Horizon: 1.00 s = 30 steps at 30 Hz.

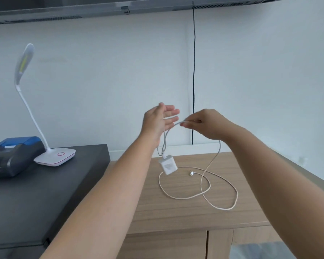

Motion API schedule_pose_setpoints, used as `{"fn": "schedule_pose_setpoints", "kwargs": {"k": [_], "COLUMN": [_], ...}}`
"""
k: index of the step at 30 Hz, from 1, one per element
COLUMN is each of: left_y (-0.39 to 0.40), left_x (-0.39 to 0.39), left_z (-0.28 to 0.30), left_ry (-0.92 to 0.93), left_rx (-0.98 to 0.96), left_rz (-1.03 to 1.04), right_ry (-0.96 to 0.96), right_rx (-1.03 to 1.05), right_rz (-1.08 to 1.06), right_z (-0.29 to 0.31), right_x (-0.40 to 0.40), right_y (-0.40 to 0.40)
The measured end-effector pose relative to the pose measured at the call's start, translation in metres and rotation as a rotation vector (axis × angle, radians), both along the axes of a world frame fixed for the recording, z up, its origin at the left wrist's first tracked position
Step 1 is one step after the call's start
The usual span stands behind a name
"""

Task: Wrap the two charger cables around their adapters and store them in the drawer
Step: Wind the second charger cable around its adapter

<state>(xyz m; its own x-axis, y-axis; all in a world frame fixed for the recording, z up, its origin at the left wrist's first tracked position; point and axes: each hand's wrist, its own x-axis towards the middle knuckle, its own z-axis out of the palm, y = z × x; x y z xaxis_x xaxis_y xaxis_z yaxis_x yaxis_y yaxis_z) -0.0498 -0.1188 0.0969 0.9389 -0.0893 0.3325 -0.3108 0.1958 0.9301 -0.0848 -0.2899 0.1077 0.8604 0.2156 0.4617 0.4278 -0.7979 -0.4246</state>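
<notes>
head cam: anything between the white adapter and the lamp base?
Yes, in the head view: the left forearm crosses between the adapter and lamp base, over the black unit's edge.

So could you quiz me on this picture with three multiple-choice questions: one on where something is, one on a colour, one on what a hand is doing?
1. Where does the desk lamp stand?
A. on the wooden cabinet
B. on the dark table at left
C. on the floor

2. What colour is the adapter?
A. black
B. blue
C. white

3. What is the right hand doing?
A. pinching the cable
B. resting flat on the cabinet
C. gripping the lamp

Answers:
1 B: the desk lamp has its base on the dark table.
2 C: the adapter is white.
3 A: the right hand pinches the cable; the left hand is open.
</notes>
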Motion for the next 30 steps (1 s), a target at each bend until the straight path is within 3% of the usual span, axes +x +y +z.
{"fn": "schedule_pose_setpoints", "kwargs": {"k": [3,9,12,16,20,24,27,30], "left_y": [-0.014,-0.022,-0.008,0.034,0.066,0.076,0.059,0.033], "left_x": [-0.001,-0.001,0.003,0.016,0.021,0.023,0.019,0.010], "left_z": [-0.009,-0.015,-0.008,-0.004,-0.006,-0.008,-0.011,-0.010], "left_ry": [0.034,-0.006,0.109,0.307,0.320,0.282,0.239,0.181], "left_rx": [0.123,0.458,0.296,-0.043,-0.197,-0.369,-0.351,-0.296], "left_rz": [0.047,0.103,-0.007,-0.240,-0.287,-0.186,-0.074,-0.026], "right_ry": [-0.063,0.134,0.271,0.292,0.264,0.114,0.002,0.051], "right_rx": [-0.039,0.156,0.433,0.857,1.021,0.859,0.474,0.143], "right_rz": [-0.051,-0.045,0.039,0.106,-0.036,-0.310,-0.506,-0.459], "right_z": [0.009,0.003,-0.013,-0.041,-0.070,-0.088,-0.084,-0.073], "right_x": [0.002,0.003,0.006,0.003,-0.004,-0.006,0.000,0.000], "right_y": [0.011,-0.013,-0.051,-0.113,-0.159,-0.174,-0.146,-0.090]}}
